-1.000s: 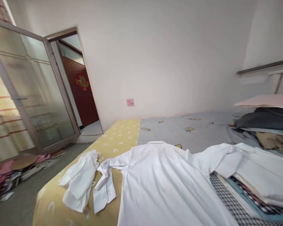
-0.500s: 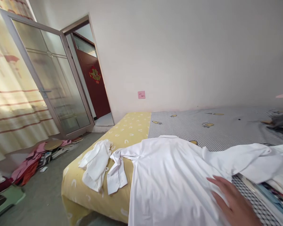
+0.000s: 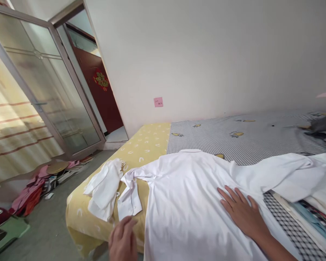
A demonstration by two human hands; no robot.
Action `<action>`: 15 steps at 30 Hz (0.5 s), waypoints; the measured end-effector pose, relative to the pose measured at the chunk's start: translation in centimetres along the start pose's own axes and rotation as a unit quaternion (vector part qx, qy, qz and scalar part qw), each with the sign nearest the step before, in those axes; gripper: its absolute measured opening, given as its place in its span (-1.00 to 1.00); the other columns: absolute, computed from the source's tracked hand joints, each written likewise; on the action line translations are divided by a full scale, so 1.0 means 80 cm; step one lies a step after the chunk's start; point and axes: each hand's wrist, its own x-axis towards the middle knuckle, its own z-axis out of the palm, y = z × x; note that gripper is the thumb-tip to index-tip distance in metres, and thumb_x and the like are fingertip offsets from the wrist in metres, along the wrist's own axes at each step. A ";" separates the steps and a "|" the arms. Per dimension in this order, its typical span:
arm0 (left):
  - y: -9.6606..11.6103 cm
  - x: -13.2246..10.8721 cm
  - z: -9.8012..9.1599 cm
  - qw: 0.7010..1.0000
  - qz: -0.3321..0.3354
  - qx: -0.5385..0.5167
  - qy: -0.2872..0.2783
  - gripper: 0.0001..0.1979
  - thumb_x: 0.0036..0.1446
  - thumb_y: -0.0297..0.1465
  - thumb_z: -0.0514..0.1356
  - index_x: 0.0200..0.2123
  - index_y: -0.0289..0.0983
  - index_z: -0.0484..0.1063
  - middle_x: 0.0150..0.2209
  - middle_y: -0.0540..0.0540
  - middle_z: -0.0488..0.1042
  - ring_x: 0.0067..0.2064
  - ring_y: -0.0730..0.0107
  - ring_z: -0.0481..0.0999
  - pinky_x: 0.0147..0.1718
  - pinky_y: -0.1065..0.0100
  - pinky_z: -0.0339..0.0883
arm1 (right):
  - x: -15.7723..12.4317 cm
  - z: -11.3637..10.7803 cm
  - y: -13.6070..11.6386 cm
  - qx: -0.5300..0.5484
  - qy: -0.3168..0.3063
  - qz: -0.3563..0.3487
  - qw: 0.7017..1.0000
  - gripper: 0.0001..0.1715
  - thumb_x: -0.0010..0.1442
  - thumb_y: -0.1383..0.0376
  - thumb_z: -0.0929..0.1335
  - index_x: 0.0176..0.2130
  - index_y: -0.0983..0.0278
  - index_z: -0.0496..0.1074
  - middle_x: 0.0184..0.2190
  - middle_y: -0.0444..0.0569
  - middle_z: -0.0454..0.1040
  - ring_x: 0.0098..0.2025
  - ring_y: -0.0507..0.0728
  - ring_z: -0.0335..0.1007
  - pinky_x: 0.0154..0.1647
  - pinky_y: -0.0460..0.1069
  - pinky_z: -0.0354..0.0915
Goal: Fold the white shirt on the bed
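Observation:
A white long-sleeved shirt (image 3: pixel 184 203) lies spread out on the bed, its collar toward the wall. My right hand (image 3: pixel 240 212) rests flat on the shirt's right half, fingers spread. My left hand (image 3: pixel 123 239) is at the bottom edge, just below the shirt's left cuff, its fingers loosely bent and a little blurred; nothing shows in them. The left sleeve (image 3: pixel 130 197) folds down beside the shirt's body. The right sleeve (image 3: pixel 290 172) stretches across toward the right. A crumpled white garment (image 3: pixel 104 190) lies left of the left cuff.
Folded clothes (image 3: pixel 312 221) are stacked at the right, partly under the sleeve. The bed has a yellow sheet (image 3: pixel 154 139) and a checked grey one (image 3: pixel 206 139). A green stool (image 3: pixel 9 233) and piled things (image 3: pixel 40 183) are on the floor at left, near the open glass door (image 3: pixel 43 87).
My left hand has come into view from below. My right hand has moved left and up onto the shirt and now lies flat. The camera view has shifted slightly.

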 end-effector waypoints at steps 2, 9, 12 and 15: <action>0.057 0.043 0.027 0.989 0.146 0.003 0.024 -0.51 0.31 -0.48 -0.11 0.03 -0.07 0.56 0.23 -0.15 0.48 0.29 0.16 0.41 0.36 -0.03 0.13 | 0.001 -0.005 -0.005 0.008 0.007 0.002 1.000 -0.33 0.37 0.00 0.07 0.34 -0.05 0.30 0.42 -0.15 0.20 0.46 0.35 -0.02 0.40 0.39 -0.14; 0.155 0.137 0.155 0.953 0.214 0.067 -0.205 -0.53 0.35 -0.34 0.03 0.30 -0.05 0.33 0.37 -0.15 0.30 0.41 0.05 0.22 0.36 -0.20 0.07 | 0.003 -0.023 -0.015 0.022 -0.007 0.016 1.000 -0.40 0.39 0.07 0.13 0.34 -0.05 0.31 0.42 -0.19 0.19 0.47 0.32 -0.03 0.42 0.38 -0.16; 0.142 0.143 0.190 0.965 0.127 0.151 -0.172 -0.48 0.38 -0.25 -0.04 0.36 -0.14 0.24 0.42 -0.23 0.17 0.44 -0.01 0.14 0.37 -0.22 0.00 | 0.002 -0.031 -0.021 0.030 -0.024 0.025 0.999 -0.40 0.41 0.08 0.13 0.35 -0.05 0.29 0.43 -0.19 0.14 0.49 0.30 -0.07 0.43 0.37 -0.18; 0.134 0.142 0.201 0.959 0.126 0.211 -0.141 -0.45 0.38 -0.24 -0.08 0.39 -0.17 0.18 0.45 -0.24 0.10 0.46 -0.01 0.10 0.38 -0.18 -0.04 | 0.005 -0.033 -0.021 0.052 -0.032 0.029 0.998 -0.41 0.41 0.06 0.15 0.36 -0.02 0.27 0.45 -0.13 0.11 0.49 0.31 -0.10 0.44 0.38 -0.20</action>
